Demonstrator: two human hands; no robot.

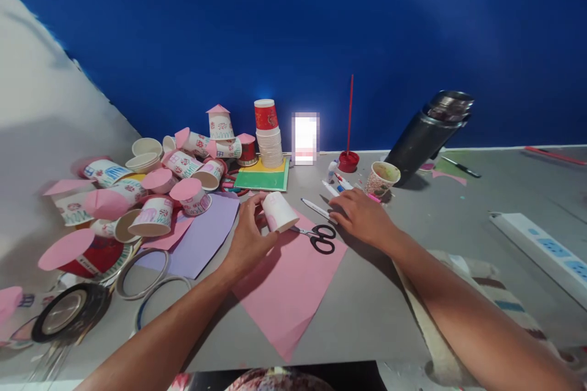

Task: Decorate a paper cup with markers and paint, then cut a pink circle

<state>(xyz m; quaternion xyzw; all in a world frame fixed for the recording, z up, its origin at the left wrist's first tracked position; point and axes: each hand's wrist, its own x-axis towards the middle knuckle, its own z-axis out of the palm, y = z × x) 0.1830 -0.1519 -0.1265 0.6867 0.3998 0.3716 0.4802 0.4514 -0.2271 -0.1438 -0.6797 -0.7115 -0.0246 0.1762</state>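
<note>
Holding a cup (279, 212) tilted in the curled left hand (251, 235), by scissors (323, 239) on pink paper (290, 284); bending the right hand (361, 215) loosely at a marker (316, 209), possibly touching, cannot tell if gripping.

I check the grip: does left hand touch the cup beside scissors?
Touching. The head view shows the left hand holding the cup between thumb and fingers.

Past the hands is a big, flat wall (293, 30), painted dark blue. Off to the left, a pale wall (32, 67) meets it along a slanted edge. Under the hands is a gray table (367, 311). Soft light shines on the blue paint, and dim shadows lie across the tabletop.
</note>
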